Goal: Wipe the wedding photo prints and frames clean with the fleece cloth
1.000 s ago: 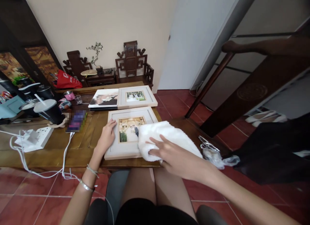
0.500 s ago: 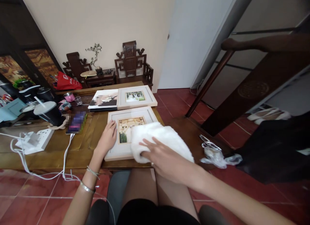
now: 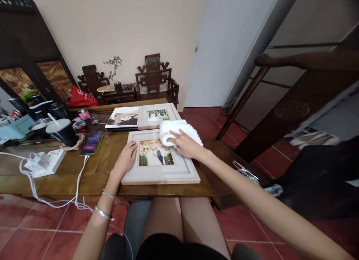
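Note:
A pale picture frame (image 3: 165, 172) with a photo lies flat on the wooden table (image 3: 84, 174) in front of me. My left hand (image 3: 126, 158) rests flat on the frame's left border, fingers stretched out. My right hand (image 3: 186, 145) presses a white fluffy cloth (image 3: 174, 128) onto the frame's far right corner, fingers lying on the cloth. A second pale frame (image 3: 157, 115) and an unframed photo print (image 3: 123, 117) lie further back on the table.
To the left are a phone (image 3: 91, 143) on a cable, a white power strip (image 3: 46, 160), black cups with lids (image 3: 60, 130) and small pink items. A dark wooden stair rail (image 3: 294, 88) rises on the right. Carved chairs (image 3: 154, 77) stand at the wall.
My right hand has slid the cloth from the frame's near right part to its far right corner, uncovering the photo. My left hand has stayed on the frame's left border.

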{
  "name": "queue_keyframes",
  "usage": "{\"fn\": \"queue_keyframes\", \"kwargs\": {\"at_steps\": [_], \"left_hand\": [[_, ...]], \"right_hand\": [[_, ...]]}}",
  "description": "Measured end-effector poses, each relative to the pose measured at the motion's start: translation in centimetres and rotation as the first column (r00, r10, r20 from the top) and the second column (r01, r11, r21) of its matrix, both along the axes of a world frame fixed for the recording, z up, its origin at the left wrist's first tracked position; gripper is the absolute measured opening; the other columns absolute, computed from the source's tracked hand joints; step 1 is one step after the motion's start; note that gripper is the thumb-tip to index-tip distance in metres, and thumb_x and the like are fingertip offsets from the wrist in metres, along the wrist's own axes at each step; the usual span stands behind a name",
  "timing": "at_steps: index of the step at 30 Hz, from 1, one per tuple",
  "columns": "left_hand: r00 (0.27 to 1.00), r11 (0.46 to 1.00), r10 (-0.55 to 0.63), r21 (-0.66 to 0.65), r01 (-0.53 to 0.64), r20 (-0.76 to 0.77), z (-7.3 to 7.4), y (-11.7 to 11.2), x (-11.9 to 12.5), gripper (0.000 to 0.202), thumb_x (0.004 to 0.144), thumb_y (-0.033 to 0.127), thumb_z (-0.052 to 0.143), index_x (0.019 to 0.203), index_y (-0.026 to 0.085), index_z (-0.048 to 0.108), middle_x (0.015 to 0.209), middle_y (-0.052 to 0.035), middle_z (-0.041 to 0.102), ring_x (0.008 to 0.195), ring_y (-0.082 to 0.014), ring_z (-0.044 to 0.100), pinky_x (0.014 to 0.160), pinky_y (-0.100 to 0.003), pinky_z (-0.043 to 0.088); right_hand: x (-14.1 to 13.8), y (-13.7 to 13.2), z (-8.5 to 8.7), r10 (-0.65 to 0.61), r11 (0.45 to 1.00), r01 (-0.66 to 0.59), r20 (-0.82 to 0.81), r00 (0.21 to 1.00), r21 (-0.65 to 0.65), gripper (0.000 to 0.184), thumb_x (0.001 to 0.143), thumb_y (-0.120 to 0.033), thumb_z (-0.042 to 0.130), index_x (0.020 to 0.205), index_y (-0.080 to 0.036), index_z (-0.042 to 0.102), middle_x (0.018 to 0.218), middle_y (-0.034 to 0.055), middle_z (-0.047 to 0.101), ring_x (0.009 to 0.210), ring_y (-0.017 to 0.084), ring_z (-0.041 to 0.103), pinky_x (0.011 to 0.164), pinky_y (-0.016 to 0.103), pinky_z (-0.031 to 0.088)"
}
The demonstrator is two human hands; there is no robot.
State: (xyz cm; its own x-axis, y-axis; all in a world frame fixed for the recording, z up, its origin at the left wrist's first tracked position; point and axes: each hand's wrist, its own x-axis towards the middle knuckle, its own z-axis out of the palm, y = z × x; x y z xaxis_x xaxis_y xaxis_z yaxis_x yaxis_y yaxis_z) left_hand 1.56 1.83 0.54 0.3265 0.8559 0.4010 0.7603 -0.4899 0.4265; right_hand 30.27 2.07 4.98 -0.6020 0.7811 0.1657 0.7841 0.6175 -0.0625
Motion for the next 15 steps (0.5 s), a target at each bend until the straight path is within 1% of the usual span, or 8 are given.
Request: {"fn": "queue_keyframes", "kwargs": {"at_steps": [2,4,8,10,11,13,14,15], "left_hand": [[1.000,1.000,0.006,0.010,-0.006,0.009,-0.1,0.3,-0.1,0.037,0.090,0.018,0.038,0.117,0.009,0.062,0.131,-0.0171,0.057,0.131,-0.0249,0.045,0.112,-0.046,0.034],[1.000,1.000,0.005,0.018,-0.005,0.019,-0.3,0.6,-0.1,0.039,0.088,0.012,0.036,0.117,0.009,0.062,0.130,-0.0169,0.058,0.131,-0.0244,0.046,0.112,-0.047,0.034],[0.999,1.000,-0.006,0.025,0.005,0.040,-0.6,0.9,-0.2,0.047,0.081,0.004,0.037,0.118,0.014,0.062,0.130,-0.0120,0.059,0.131,-0.0231,0.045,0.113,-0.048,0.034],[0.999,1.000,-0.007,0.028,0.006,0.048,-0.7,0.9,-0.2,0.048,0.079,0.003,0.037,0.119,0.015,0.062,0.131,-0.0104,0.059,0.132,-0.0230,0.045,0.113,-0.048,0.033],[0.999,1.000,-0.007,0.029,0.005,0.050,-0.7,0.8,-0.2,0.049,0.079,0.003,0.037,0.119,0.015,0.062,0.130,-0.0101,0.060,0.132,-0.0229,0.045,0.113,-0.048,0.033],[0.999,0.999,0.002,0.033,-0.003,0.048,-0.7,0.7,-0.1,0.049,0.079,0.003,0.037,0.119,0.014,0.062,0.130,-0.0104,0.060,0.132,-0.0229,0.045,0.113,-0.048,0.034],[0.999,0.999,0.009,0.034,-0.010,0.048,-0.7,0.6,0.0,0.049,0.079,0.003,0.036,0.119,0.014,0.062,0.131,-0.0109,0.059,0.131,-0.0230,0.045,0.113,-0.047,0.034],[0.999,0.999,0.016,0.031,-0.017,0.048,-0.6,0.5,0.0,0.048,0.080,0.004,0.036,0.119,0.013,0.062,0.131,-0.0116,0.059,0.131,-0.0230,0.046,0.112,-0.047,0.034]], "right_hand": [[0.0,0.2,0.0,0.013,1.000,-0.013,0.011,1.000,0.011,0.042,0.077,0.000,0.042,0.114,-0.008,0.059,0.129,0.0219,0.056,0.137,0.028,0.033,0.111,0.055,0.020],[0.1,-1.1,0.0,0.052,0.998,-0.052,0.017,0.999,0.022,0.041,0.076,0.001,0.042,0.112,-0.008,0.060,0.129,0.0225,0.056,0.135,0.030,0.035,0.110,0.057,0.021],[0.2,-6.6,0.8,0.136,0.990,-0.135,0.019,0.991,-0.028,0.041,0.071,0.003,0.043,0.107,-0.009,0.061,0.127,0.0218,0.056,0.132,0.031,0.039,0.110,0.055,0.023],[0.5,-9.2,1.9,0.157,0.980,-0.155,0.010,0.988,-0.124,0.043,0.069,0.005,0.042,0.103,-0.014,0.061,0.112,0.0169,0.064,0.127,0.028,0.046,0.110,0.051,0.028],[0.8,-10.1,2.5,0.159,0.970,-0.158,-0.008,0.987,-0.186,0.044,0.068,0.006,0.041,0.100,-0.016,0.061,0.100,0.0128,0.067,0.120,0.026,0.052,0.108,0.047,0.032],[1.5,-10.5,3.8,0.136,0.948,-0.154,-0.082,0.987,-0.280,0.040,0.068,0.006,0.041,0.091,-0.020,0.060,0.078,0.0053,0.066,0.099,0.023,0.062,0.099,0.039,0.043],[1.8,-10.1,4.3,0.110,0.947,-0.143,-0.128,0.986,-0.288,0.035,0.069,0.005,0.042,0.086,-0.020,0.059,0.074,0.0033,0.064,0.088,0.021,0.064,0.091,0.034,0.047],[2.0,-9.4,4.7,0.071,0.960,-0.113,-0.169,0.983,-0.258,0.030,0.072,0.004,0.042,0.082,-0.020,0.058,0.072,0.0024,0.063,0.079,0.019,0.063,0.083,0.030,0.049]]}}
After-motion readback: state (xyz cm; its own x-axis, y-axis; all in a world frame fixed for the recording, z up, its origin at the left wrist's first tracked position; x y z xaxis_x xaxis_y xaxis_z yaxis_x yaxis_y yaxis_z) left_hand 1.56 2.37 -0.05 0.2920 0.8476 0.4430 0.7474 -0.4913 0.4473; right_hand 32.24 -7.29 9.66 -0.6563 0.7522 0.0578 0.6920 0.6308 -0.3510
